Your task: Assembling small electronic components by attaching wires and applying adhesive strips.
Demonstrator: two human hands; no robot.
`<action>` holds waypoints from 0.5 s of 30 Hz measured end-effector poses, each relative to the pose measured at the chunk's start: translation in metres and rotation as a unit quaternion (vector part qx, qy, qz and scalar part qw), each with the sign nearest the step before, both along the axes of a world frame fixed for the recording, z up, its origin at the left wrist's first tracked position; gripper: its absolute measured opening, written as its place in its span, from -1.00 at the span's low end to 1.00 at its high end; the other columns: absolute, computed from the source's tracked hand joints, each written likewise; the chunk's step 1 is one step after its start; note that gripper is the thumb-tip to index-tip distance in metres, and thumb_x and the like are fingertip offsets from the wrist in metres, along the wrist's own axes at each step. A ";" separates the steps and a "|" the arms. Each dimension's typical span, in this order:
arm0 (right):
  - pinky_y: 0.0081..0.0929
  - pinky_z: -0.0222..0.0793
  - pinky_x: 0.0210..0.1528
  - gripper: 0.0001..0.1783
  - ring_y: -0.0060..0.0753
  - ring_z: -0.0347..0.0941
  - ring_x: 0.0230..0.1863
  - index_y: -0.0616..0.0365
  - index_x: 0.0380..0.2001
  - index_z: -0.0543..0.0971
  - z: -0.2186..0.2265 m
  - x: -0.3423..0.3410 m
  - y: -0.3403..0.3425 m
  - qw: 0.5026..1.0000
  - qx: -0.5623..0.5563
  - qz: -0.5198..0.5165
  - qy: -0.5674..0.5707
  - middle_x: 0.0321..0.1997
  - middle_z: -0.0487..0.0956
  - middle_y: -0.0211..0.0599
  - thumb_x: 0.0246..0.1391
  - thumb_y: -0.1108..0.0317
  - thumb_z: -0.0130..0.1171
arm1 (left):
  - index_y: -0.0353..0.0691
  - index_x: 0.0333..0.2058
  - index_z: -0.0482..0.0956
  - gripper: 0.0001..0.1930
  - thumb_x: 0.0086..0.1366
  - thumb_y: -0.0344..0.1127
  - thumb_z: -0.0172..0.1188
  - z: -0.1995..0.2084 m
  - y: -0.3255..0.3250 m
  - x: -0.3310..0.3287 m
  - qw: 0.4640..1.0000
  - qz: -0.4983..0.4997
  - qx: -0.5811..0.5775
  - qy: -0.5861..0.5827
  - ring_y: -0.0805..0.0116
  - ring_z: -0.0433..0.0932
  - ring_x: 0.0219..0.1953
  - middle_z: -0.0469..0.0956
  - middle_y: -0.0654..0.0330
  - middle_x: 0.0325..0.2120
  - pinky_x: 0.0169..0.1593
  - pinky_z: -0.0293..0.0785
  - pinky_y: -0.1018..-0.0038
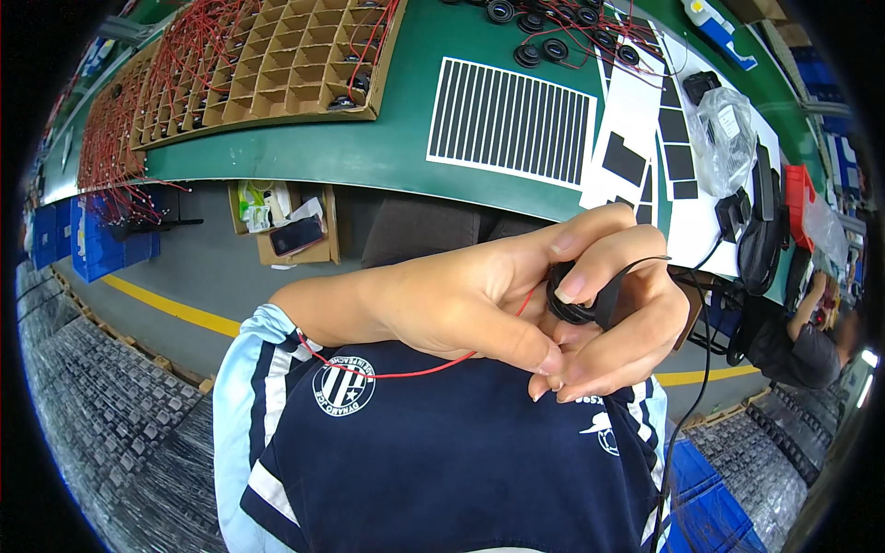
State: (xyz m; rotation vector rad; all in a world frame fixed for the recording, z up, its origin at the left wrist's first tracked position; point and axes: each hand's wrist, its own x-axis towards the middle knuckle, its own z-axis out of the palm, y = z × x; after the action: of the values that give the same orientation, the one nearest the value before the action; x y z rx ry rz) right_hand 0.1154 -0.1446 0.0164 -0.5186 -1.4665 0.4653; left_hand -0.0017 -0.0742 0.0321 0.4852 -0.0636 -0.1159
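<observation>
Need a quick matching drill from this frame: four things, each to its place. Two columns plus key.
1. small black round part
2. cardboard divider tray
3. phone
4. sheet of black strips

A. in a small box below the bench edge
B. far left of the green bench, with red wires
C. middle of the bench
D. between the fingers of both hands

Pairs: 1-D, 2-B, 3-A, 4-C

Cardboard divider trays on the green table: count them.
2. One cardboard divider tray lies at the table's upper left, partly cut off; a second tray sits left of it under red wires. More may be hidden.
</observation>
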 end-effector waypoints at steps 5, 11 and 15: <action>-0.49 0.09 -0.62 -0.83 -0.34 0.24 -0.49 -0.09 -0.79 0.47 -0.003 0.010 0.004 1.000 0.004 -0.010 0.001 -0.63 0.36 -0.56 -0.49 0.38 0.30 | -0.17 -0.02 -0.04 -0.40 -0.02 -0.68 0.00 -0.002 0.002 0.001 0.999 -0.036 0.013 -0.002 0.51 0.35 -0.45 0.19 0.22 -0.45 -0.41 0.43 0.56; -0.50 0.09 -0.64 -0.82 -0.34 0.24 -0.51 -0.09 -0.80 0.46 -0.002 0.010 -0.003 1.000 0.009 -0.019 0.003 -0.64 0.35 -0.56 -0.49 0.38 0.30 | -0.29 -0.22 0.20 -0.60 -0.06 -0.69 0.07 0.002 -0.001 -0.001 0.995 -0.005 -0.102 0.014 0.57 0.42 -0.37 0.37 0.24 -0.40 -0.37 0.36 0.64; -0.51 0.09 -0.65 -0.82 -0.35 0.25 -0.51 -0.09 -0.80 0.46 -0.002 0.005 0.000 1.000 0.012 -0.023 0.003 -0.65 0.35 -0.56 -0.50 0.38 0.30 | -0.29 -0.22 0.19 -0.60 -0.05 -0.71 0.04 -0.007 -0.004 -0.003 0.998 -0.027 -0.053 0.026 0.53 0.44 -0.33 0.38 0.21 -0.37 -0.35 0.38 0.62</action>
State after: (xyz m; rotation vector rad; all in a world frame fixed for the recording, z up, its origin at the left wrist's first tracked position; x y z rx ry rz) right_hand 0.1208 -0.1443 0.0144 -0.5307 -1.4497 0.4118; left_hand -0.0051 -0.0785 0.0247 0.3754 -0.0309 -0.1771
